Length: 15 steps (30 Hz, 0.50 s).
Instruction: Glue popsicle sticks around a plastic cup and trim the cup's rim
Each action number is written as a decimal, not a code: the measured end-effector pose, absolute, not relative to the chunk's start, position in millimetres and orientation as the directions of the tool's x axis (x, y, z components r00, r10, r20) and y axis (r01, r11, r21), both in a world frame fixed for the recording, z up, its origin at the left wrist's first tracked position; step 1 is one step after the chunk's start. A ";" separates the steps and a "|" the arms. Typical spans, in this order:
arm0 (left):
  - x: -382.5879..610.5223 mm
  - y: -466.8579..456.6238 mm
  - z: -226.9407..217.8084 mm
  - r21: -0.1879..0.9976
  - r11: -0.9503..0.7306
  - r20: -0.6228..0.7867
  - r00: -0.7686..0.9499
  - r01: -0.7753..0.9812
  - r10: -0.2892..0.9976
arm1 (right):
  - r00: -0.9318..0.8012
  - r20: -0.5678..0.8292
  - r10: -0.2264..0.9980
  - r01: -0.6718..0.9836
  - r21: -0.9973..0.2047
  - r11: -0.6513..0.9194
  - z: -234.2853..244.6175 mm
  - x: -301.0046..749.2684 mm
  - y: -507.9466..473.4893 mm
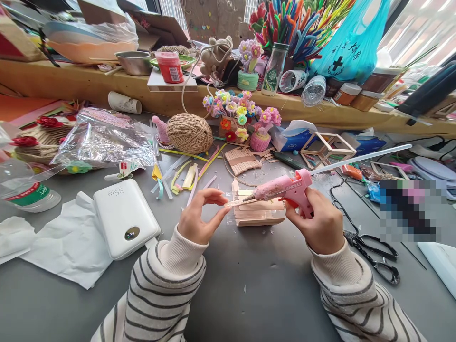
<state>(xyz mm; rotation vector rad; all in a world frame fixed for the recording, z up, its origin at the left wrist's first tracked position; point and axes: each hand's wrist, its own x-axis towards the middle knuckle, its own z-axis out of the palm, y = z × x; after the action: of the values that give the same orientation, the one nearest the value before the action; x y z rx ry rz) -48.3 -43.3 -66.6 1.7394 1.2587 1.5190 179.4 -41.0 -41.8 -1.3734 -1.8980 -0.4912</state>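
My left hand [201,213] pinches the end of a thin wooden craft stick [235,203] between thumb and fingertips. In my right hand [318,216] is a pink hot glue gun [281,186], its nozzle pointing left at the stick; whether the tip touches it I cannot tell. A long clear glue stick [363,157] juts from the back of the gun. Just below and behind the nozzle, a small structure of craft sticks [260,217] rests on the grey table, partly hidden by the gun. Behind it lies a banded bundle of craft sticks [242,162].
A white power bank [126,218] and white tissue [73,242] lie to the left. Black scissors [377,256] are at the right. Behind stand a ball of twine [190,133], pipe-cleaner flowers [233,111] and a wooden stick frame [327,149]. A cluttered ledge [149,92] runs along the back.
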 end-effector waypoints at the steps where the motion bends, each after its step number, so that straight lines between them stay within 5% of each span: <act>1: -48.3 -43.4 -66.4 0.842 -0.441 0.479 -0.054 0.311 0.876 | -0.159 0.743 0.650 0.928 -0.112 0.355 -41.9 179.5 -41.0; 15: -48.2 -42.7 -67.6 0.837 -0.442 0.483 -0.055 0.323 0.874 | -0.128 0.735 0.666 0.935 -0.134 0.327 -43.3 183.8 -41.1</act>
<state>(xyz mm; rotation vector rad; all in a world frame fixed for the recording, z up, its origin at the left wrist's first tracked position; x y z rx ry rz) -48.2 -42.7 -67.6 1.7482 1.2720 1.5175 183.8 -41.1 -43.3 -1.4140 -1.8721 -0.4729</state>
